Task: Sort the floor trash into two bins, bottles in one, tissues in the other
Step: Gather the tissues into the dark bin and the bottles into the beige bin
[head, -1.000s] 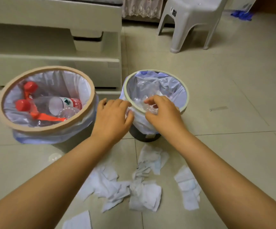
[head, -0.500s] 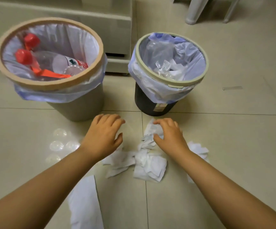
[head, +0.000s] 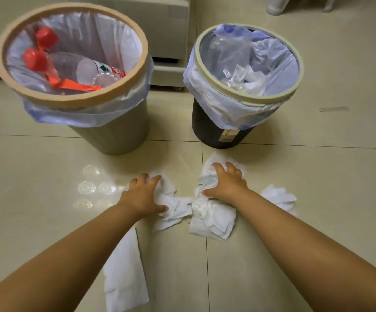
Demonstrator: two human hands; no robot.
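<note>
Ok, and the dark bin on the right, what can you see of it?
The dark bin stands upright on the tiled floor, right of the tan bin and apart from it. Round body, seemingly black plastic, small label low in front. A pale ring clamps a bluish-white liner draped over the top. Inside: crumpled clear plastic and white tissue.

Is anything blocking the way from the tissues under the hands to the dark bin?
Nothing visible does. The right hand and left hand grip tissues on the floor, just in front of the dark bin, whose top is open. The tan bin stands off to the left.
</note>
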